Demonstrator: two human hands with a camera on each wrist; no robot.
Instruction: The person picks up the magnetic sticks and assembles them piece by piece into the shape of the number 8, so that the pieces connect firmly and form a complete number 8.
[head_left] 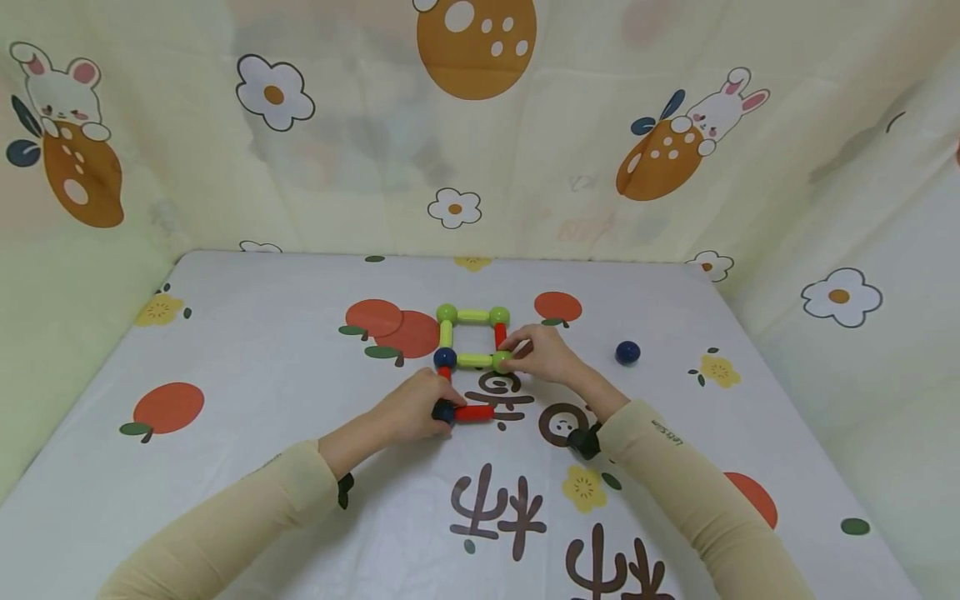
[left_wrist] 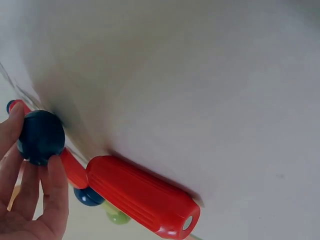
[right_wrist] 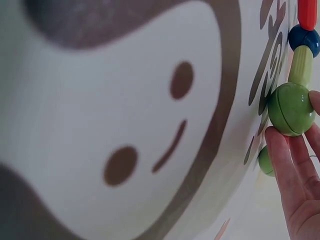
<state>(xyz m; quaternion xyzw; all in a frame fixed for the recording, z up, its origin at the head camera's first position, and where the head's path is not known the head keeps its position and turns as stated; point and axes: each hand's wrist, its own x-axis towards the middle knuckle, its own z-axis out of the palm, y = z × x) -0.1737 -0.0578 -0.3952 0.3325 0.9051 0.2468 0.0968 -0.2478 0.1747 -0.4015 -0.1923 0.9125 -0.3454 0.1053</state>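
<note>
A square of rods and balls lies on the table, with green balls at three corners and a dark blue corner ball at the near left. Three sides are light green rods; the right side is a red rod. My right hand pinches the near-right green ball. Below the blue corner, my left hand pinches another dark blue ball. A short red piece shows between these two blue balls. Another red rod points right from the held ball, its far end free.
A loose dark blue ball lies right of my right hand. The white tablecloth bears printed fruit, flowers and brown characters. Behind the table hangs a patterned curtain, which also closes in both sides.
</note>
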